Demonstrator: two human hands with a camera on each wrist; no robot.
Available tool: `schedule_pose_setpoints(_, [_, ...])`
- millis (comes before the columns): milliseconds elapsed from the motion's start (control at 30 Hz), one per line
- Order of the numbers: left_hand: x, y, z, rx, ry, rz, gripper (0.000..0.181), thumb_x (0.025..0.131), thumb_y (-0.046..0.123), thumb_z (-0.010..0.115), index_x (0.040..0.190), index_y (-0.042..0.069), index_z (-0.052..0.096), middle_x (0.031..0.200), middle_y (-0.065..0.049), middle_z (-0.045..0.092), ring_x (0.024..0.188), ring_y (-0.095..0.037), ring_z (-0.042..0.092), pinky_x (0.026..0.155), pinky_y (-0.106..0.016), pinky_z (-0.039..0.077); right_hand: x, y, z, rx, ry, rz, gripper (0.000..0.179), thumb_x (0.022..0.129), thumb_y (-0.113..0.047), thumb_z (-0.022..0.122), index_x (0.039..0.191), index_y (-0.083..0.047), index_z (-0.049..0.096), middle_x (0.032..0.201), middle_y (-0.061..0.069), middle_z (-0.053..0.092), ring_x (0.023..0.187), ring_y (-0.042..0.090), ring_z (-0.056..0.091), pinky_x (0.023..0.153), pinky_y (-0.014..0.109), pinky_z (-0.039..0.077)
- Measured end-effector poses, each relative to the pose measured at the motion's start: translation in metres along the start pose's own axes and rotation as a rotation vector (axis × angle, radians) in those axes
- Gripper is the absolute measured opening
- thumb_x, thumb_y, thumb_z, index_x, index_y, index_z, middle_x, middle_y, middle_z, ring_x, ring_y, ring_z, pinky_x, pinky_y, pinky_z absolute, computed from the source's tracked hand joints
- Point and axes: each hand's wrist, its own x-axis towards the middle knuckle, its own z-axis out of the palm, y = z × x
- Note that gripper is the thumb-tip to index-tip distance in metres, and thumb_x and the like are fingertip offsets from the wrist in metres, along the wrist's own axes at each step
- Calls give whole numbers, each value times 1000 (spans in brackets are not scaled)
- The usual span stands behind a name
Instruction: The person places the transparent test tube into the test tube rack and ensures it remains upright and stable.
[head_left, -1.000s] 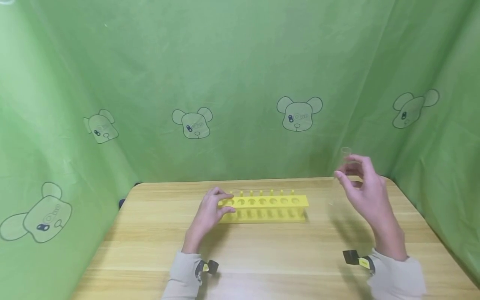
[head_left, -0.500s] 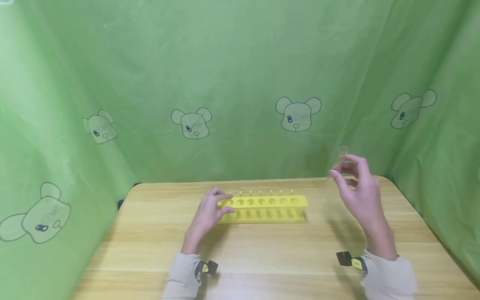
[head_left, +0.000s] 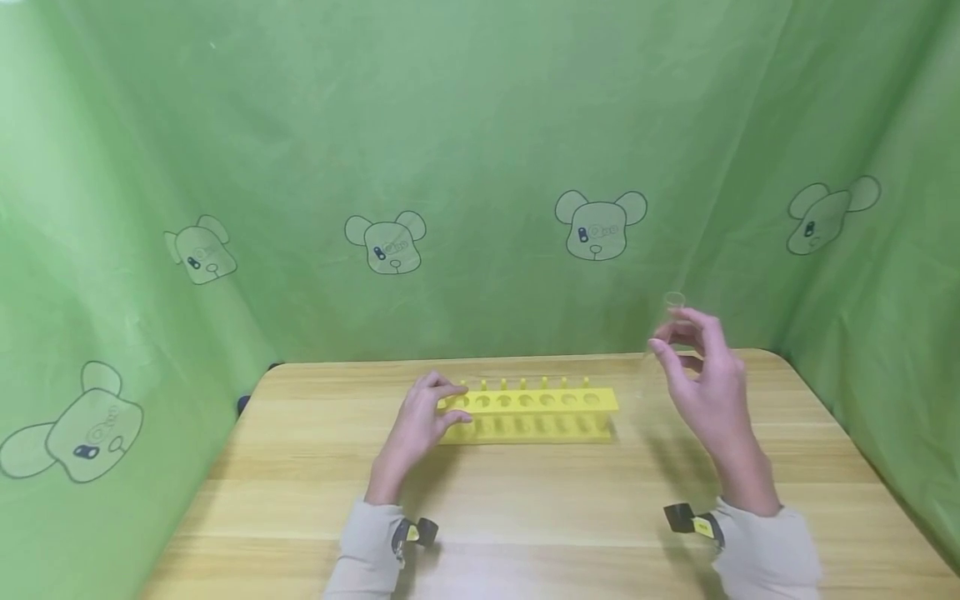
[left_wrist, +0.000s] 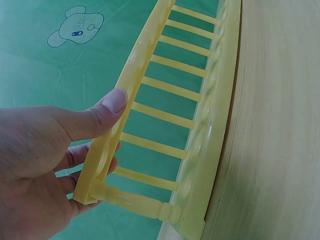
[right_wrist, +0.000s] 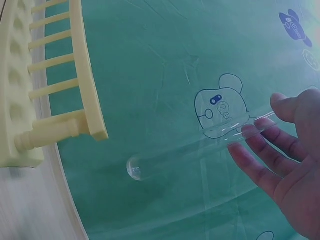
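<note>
A yellow test tube rack [head_left: 555,409] with a row of round holes stands on the wooden table [head_left: 525,500]. My left hand [head_left: 412,425] grips the left end of its top bar, thumb in front and fingers behind, as the left wrist view shows. To the right of the rack, my right hand [head_left: 708,375] pinches a clear glass test tube [right_wrist: 170,152] near its open rim. The tube slants, its rounded bottom lower and pointing left toward the rack's right end. In the head view its lower part is faint.
Upright yellow pegs [head_left: 543,383] line the rack's back side. Green cloth [head_left: 480,125] printed with bear heads hangs behind the table and along both sides. Each sleeve cuff carries a black wrist camera, such as the right one [head_left: 679,517].
The right hand has moved slightly left with the test tube, closer to the rack, and the tube leans more. The left hand and the rack have kept their place.
</note>
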Motion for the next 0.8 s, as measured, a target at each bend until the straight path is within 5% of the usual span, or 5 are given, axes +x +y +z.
schedule_pose_setpoints(633, [0, 0, 1, 25, 3, 2, 44, 80, 17, 88, 119, 4, 74, 108, -7, 64, 102, -25, 59, 92, -42, 52, -2, 0, 11, -8, 1, -43, 59, 83, 19, 74, 136, 3, 55, 101, 20, 70, 104, -7, 61, 79, 8, 51])
schedule_pose_setpoints(800, [0, 0, 1, 21, 5, 3, 43, 80, 17, 88, 119, 4, 74, 108, -7, 64, 102, -25, 59, 92, -43, 52, -3, -2, 15, -15, -2, -50, 59, 82, 18, 75, 136, 3, 56, 101, 18, 71, 101, 8, 68, 78, 8, 52])
